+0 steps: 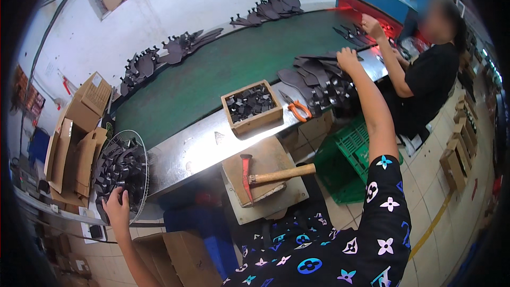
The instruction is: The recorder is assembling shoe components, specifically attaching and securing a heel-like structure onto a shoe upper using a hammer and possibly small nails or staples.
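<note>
My left hand (pixel 116 206) is at the near edge of a round wire basket (pixel 144 166) heaped with small black curved parts (pixel 121 167). Its fingers are apart and touch the parts; I see nothing clearly gripped. My right arm stretches far forward to a pile of dark, flat sole-shaped pieces (pixel 311 77) on the metal edge of the bench. There my right hand (pixel 348 59) has its fingers curled down on a sole piece at the pile's far end. A hammer (pixel 281 173) with a red head and wooden handle lies on a block (pixel 271 154) before me.
A wooden box (pixel 255 125) of small black pieces and orange-handled pliers (pixel 298 110) sit on the bench. Beyond runs a green conveyor belt (pixel 212 82) with sole pieces along its far side. A co-worker (pixel 433 69) sits right, behind a green crate (pixel 345 154). Cardboard boxes (pixel 79 149) stand left.
</note>
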The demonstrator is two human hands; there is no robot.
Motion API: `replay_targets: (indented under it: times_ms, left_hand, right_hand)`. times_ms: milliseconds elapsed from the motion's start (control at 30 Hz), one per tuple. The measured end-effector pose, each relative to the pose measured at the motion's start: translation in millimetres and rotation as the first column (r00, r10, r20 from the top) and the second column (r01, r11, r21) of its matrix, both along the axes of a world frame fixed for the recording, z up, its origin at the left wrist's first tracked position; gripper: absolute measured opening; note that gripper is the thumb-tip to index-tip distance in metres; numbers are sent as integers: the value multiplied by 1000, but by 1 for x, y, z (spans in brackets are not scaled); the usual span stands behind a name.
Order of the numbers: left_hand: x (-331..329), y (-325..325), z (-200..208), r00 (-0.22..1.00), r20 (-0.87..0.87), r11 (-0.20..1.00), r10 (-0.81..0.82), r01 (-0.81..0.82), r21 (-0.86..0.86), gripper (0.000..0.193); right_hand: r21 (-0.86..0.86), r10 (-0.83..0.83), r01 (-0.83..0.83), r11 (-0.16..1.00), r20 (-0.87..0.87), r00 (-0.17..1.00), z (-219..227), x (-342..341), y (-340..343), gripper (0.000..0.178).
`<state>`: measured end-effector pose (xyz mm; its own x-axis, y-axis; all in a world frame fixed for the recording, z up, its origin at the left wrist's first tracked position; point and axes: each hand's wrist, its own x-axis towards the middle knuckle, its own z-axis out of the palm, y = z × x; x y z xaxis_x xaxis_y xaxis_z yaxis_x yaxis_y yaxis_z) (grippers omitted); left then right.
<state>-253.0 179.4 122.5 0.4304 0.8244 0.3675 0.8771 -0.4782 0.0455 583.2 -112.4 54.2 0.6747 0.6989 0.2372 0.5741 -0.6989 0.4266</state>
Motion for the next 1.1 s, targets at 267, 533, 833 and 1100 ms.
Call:
replay_targets:
  times_ms: [267, 533, 833, 1100]
  left_hand:
    - [29, -40, 14, 999, 38, 986, 18, -11, -165, 28]
    - [137, -78, 29, 865, 258, 893, -430, 450, -20, 24]
    - [196, -150, -29, 717, 490, 686, -496, 670, -285, 23]
    - [200, -138, -18, 639, 708, 700, -300, 652, -292, 36]
  right_hand:
    - [241, 276, -313, 918, 176, 945, 41, -36, -11, 19]
    - [173, 733, -855, 490, 450, 511, 69, -150, 64, 35]
    - [501, 743, -561, 659, -317, 589, -37, -97, 81, 38]
    - [544, 875, -839, 20, 397, 278, 77, -238, 72, 27]
